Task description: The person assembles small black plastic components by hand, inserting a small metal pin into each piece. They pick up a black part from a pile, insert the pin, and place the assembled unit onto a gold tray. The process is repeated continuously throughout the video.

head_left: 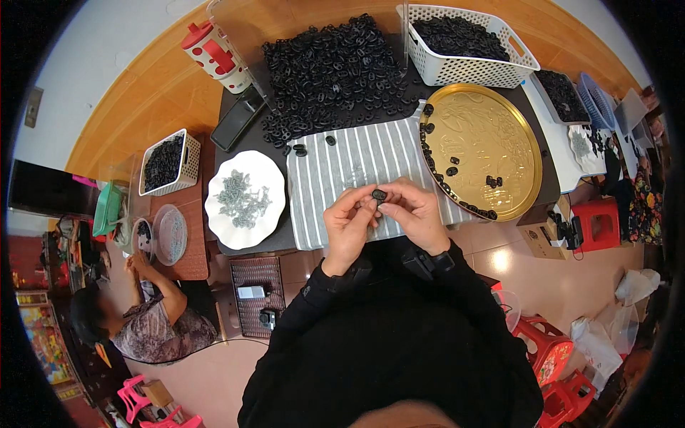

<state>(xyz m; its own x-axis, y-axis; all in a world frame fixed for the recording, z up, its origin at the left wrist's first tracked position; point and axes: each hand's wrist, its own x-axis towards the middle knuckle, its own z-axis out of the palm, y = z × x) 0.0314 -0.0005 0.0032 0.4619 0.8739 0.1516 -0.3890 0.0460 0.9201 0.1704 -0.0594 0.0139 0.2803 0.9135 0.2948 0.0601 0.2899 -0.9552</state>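
Note:
Over a grey-and-white striped cloth (pixel 328 182), both of my hands meet at a small black oval plastic piece (pixel 379 194). My left hand (pixel 347 225) pinches it from one side, thumb and fingers pressed together. From the other side my right hand (pixel 416 216) grips it between thumb and index finger. Whether a second tiny part sits between the fingertips cannot be made out. Beyond the cloth lies a large heap of similar black pieces (pixel 335 71), a few of them loose on the cloth's far edge. Small grey translucent parts (pixel 242 200) lie on a white scalloped plate (pixel 217 222) to the left.
At right stands a round gold tray (pixel 492 107) with black pieces along its left rim. A white basket (pixel 467 73) of black parts, a phone (pixel 239 120) and a spotted tumbler (pixel 214 57) stand farther back. Another person (pixel 160 317) works at the left; red stools (pixel 542 349) stand right.

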